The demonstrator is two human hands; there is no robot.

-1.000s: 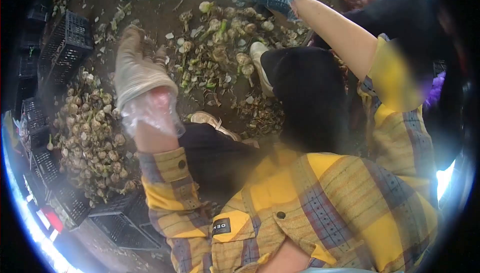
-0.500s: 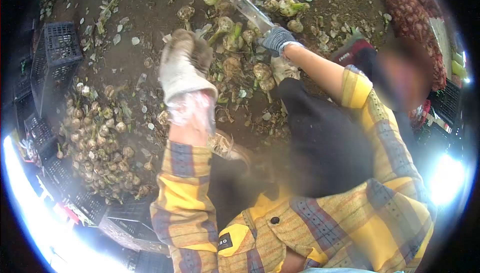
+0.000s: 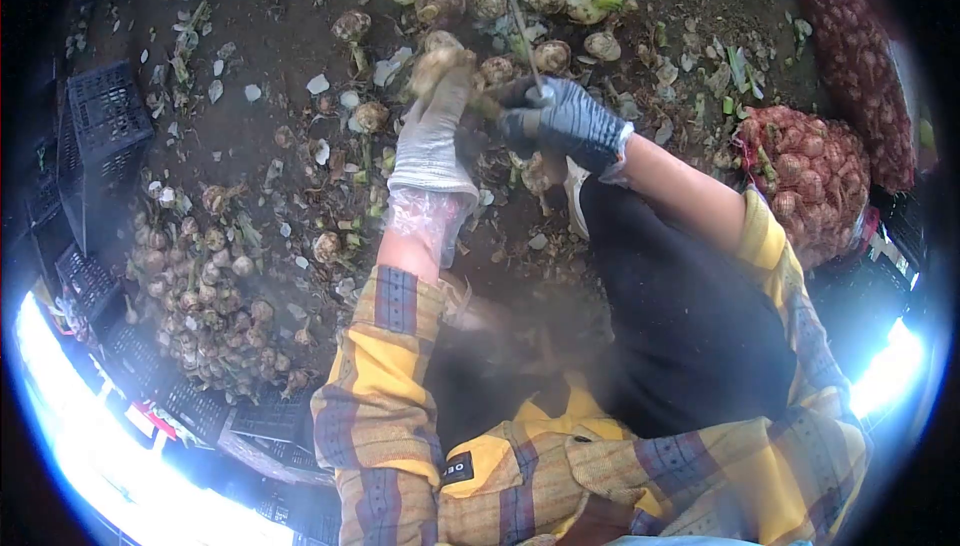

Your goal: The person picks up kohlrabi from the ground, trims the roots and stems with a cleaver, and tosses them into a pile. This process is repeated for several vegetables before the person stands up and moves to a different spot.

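Observation:
My left hand (image 3: 436, 136), in a white glove with clear plastic at the wrist, is closed round a pale bulb (image 3: 438, 64), which looks blurred. Close on its right, my right hand (image 3: 572, 124) wears a grey and dark glove and grips a knife (image 3: 518, 21), its blade seen nearly edge-on and pointing up. A stem seems to run between the two hands, though motion smears it. Several loose bulbs with green stalks lie on the soil around them, among them a large one (image 3: 586, 3) beyond the knife and another (image 3: 370, 117) left of my left hand.
A big heap of small bulbs (image 3: 210, 286) lies at the left. Black crates (image 3: 108, 111) stand along the left edge. At the right are a full red net bag (image 3: 808, 171) and longer red sacks (image 3: 862, 56). Leaves and peelings litter the ground.
Both hands have come together, my left now with a bulb in it. The knife has turned from slanting left to nearly upright. A person at the right has gone from view, and a net bag shows there.

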